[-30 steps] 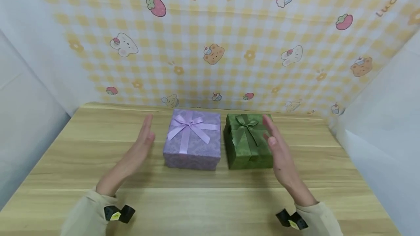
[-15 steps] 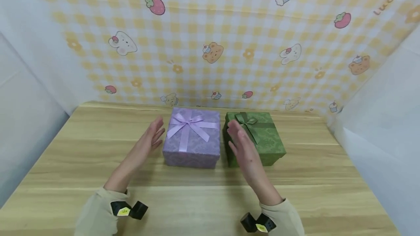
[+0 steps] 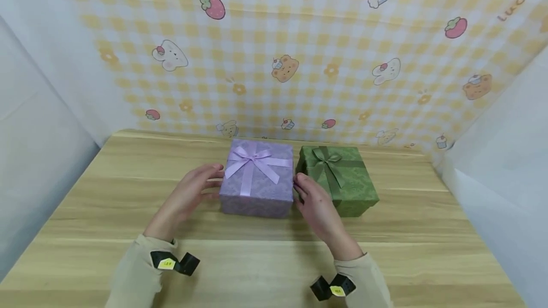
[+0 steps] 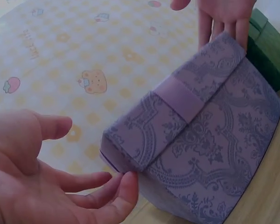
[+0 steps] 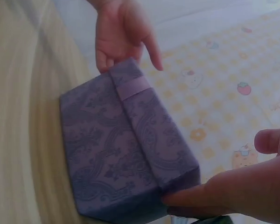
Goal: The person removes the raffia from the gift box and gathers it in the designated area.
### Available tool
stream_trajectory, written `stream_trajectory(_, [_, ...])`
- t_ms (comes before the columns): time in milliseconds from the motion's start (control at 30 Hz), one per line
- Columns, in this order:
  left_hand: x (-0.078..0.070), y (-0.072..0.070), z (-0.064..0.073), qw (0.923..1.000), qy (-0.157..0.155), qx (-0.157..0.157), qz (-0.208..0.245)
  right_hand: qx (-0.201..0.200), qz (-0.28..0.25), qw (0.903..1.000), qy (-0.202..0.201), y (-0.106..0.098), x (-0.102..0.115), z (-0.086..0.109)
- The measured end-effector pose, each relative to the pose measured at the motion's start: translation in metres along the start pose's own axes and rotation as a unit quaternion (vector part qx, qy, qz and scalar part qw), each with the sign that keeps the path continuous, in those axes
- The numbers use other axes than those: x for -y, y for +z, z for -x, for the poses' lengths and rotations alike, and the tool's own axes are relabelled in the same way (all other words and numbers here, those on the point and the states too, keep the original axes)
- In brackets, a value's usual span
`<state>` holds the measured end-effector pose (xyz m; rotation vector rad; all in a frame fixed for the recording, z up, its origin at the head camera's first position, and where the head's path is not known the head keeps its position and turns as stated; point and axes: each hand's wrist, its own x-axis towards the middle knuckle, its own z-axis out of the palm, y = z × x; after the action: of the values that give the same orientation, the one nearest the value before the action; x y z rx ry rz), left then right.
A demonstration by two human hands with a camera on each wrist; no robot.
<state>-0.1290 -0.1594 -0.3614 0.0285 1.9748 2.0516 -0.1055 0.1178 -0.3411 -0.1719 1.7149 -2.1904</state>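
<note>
A person's left grip (image 3: 193,190) and right grip (image 3: 316,205), both relaxed and unclenched, flank a ribbon-tied purple box (image 3: 267,193) on a wooden worktop (image 3: 239,267), right fingertips (image 3: 302,179) between it and a neighboring green box (image 3: 353,179).

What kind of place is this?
Probably a small staged tabletop booth, judging by the wood-grain table, the yellow checked backdrop with cartoon prints behind it, and the plain white side coverings to left and right.
</note>
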Motion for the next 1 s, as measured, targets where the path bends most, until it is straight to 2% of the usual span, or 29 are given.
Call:
stream_trajectory(67, [0.000, -0.001, -0.006, 0.9998, -0.019, 0.003, -0.010, -0.017, 0.014, 0.9997, 0.010, 0.000, -0.003, -0.003])
stream_trajectory(167, [0.002, -0.002, -0.014, 0.9985, -0.046, 0.003, -0.028, -0.062, 0.045, 0.9970, 0.011, 0.003, -0.011, -0.005])
stream_trajectory(300, [0.011, -0.001, -0.019, 0.9966, -0.074, -0.010, -0.034, -0.129, 0.025, 0.9913, 0.005, 0.010, -0.026, -0.006])
stream_trajectory(400, [0.014, -0.001, -0.019, 0.9964, -0.076, -0.018, -0.031, -0.157, -0.016, 0.9875, 0.004, 0.013, -0.032, -0.011])
stream_trajectory(567, [0.011, -0.001, -0.019, 0.9965, -0.069, -0.020, -0.043, -0.193, -0.015, 0.9811, 0.010, 0.015, -0.033, -0.021])
stream_trajectory(767, [0.012, -0.001, -0.020, 0.9963, -0.070, -0.027, -0.043, -0.199, -0.011, 0.9799, 0.011, 0.015, -0.037, -0.029])
stream_trajectory(1000, [0.014, -0.001, -0.021, 0.9966, -0.069, -0.021, -0.038, -0.183, -0.044, 0.9820, 0.016, 0.010, -0.041, -0.035])
